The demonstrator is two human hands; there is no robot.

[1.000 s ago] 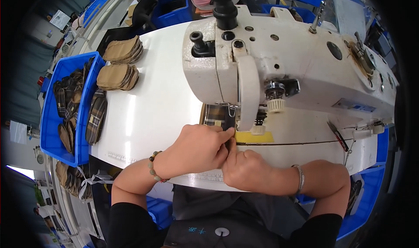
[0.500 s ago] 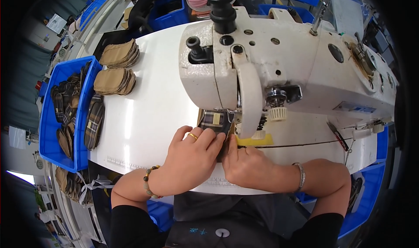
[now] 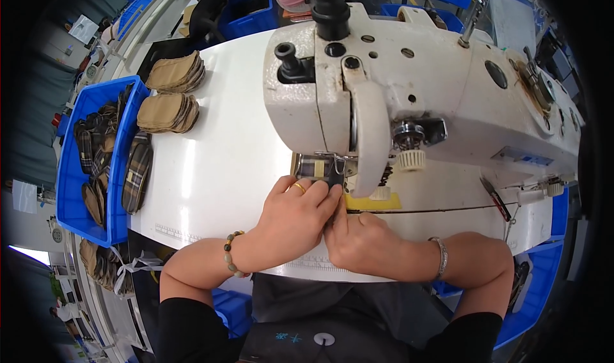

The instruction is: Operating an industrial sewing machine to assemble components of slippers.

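Note:
A plaid fabric piece with a tan tab lies under the presser area of the white sewing machine, its lower part hidden by my fingers. My left hand, wearing a gold ring, grips the piece from the left with bent fingers, fingertips just below the needle area. My right hand is beside it, index finger reaching up against the piece's right edge, other fingers curled. A yellow strip sits just right of the fingers on the machine bed.
A blue bin of plaid pieces stands at the left, with a loose plaid piece alongside and two stacks of tan pieces behind. Red-handled snips lie at the right. More blue bins flank the table below.
My left fingers spread lower on the piece half a second ago; now that hand has moved slightly forward and right. The plaid piece shifted slightly with it. My right hand stays nearly in place.

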